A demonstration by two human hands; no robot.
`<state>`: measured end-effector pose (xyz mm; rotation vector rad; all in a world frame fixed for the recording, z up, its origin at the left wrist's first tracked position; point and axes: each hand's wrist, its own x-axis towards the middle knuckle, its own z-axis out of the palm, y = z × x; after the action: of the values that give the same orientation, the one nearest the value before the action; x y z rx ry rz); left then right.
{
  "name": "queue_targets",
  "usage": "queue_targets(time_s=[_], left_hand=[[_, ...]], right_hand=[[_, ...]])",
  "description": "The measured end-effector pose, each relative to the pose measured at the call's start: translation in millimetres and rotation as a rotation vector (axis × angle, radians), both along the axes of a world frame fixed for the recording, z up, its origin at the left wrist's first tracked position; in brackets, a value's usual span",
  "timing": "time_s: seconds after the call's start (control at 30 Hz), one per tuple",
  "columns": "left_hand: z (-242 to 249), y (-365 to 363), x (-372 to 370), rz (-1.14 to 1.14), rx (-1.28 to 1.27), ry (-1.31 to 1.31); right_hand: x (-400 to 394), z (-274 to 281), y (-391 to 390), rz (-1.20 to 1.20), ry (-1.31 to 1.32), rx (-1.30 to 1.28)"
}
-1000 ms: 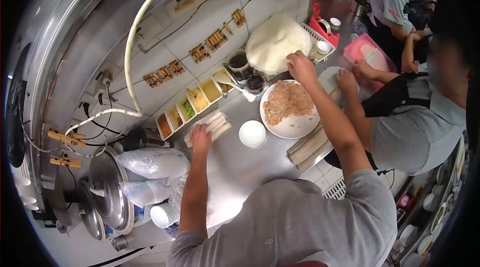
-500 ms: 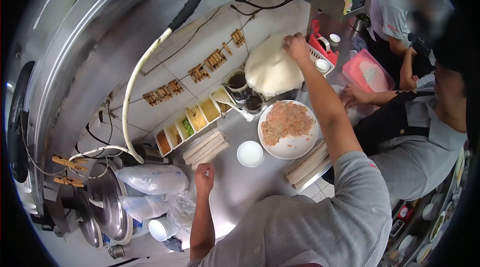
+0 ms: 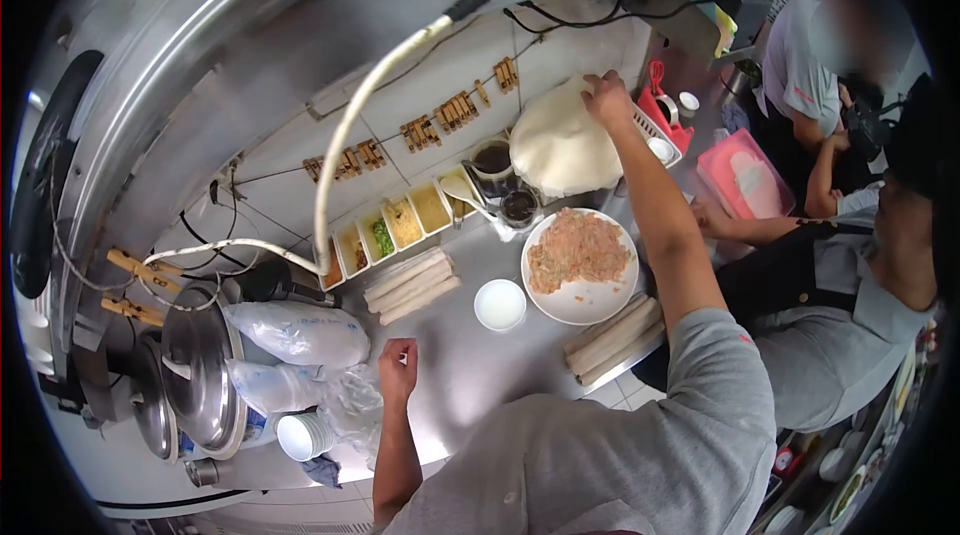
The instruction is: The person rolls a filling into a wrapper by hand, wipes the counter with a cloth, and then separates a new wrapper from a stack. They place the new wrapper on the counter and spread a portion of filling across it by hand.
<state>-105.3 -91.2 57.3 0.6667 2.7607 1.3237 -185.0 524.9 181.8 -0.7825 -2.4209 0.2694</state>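
My right hand (image 3: 606, 103) is at the far edge of a pile of round, pale spring roll wrappers (image 3: 562, 145), its fingers pinching the rim. My left hand (image 3: 398, 370) hovers over the counter's near left part with fingers curled closed; anything inside is hidden. Beyond it lie rolled spring rolls (image 3: 412, 285) in a neat row. A white bowl of whitish liquid (image 3: 499, 306) stands mid-counter. Right of it, a white plate (image 3: 570, 310) carries a mound of pinkish minced filling (image 3: 580, 250). More rolls (image 3: 612, 340) rest on a tray at the right edge.
Topping containers (image 3: 405, 225) line the wall beside dark sauce jars (image 3: 492, 163). Lidded pots (image 3: 200, 365), plastic bags (image 3: 300, 335) and stacked cups (image 3: 303, 437) crowd the left. A co-worker (image 3: 820, 305) stands close on my right, near a pink tub (image 3: 745, 175). A cable (image 3: 345, 135) hangs in front.
The view has shifted slightly. My right hand stays at the wrappers' far edge, its fingers a little differently bent. My left hand has drawn back from the rolls toward me.
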Motion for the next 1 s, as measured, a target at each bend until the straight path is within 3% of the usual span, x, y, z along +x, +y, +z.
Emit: queue_targets(time_s=[0.07, 0.13, 0.37, 0.5, 0.57, 0.6, 0.67, 0.87, 0.97, 1.0], left_hand=[[2, 3, -1, -0.005, 0.018, 0.018], [6, 3, 0, -0.009, 0.028, 0.03], [1, -7, 18, 0.051, 0.067, -0.008], [6, -7, 20, 0.044, 0.086, 0.0], [13, -2, 16, 0.045, 0.102, 0.006], [20, 3, 13, 0.044, 0.118, 0.011], [42, 22, 2, -0.016, 0.169, 0.03], [140, 118, -22, -0.223, 0.313, 0.165], [136, 148, -32, -0.197, 0.421, 0.088], [130, 149, -35, -0.268, 0.597, -0.079]], right_hand=[[-9, 8, -2, -0.011, -0.026, 0.036], [-19, 10, -2, -0.06, -0.274, 0.13], [-29, 16, -5, 0.009, -0.167, 0.303], [-18, 36, -7, 0.109, -0.069, 0.22], [-11, 43, -3, 0.486, 0.038, -0.275], [-5, 49, -9, 0.491, 0.032, -0.272], [13, 65, -33, 0.794, 0.063, -0.621], [62, 135, -140, 1.178, -0.246, -0.868], [82, 147, -190, 1.311, -0.248, -0.963], [89, 148, -206, 1.401, -0.232, -1.017]])
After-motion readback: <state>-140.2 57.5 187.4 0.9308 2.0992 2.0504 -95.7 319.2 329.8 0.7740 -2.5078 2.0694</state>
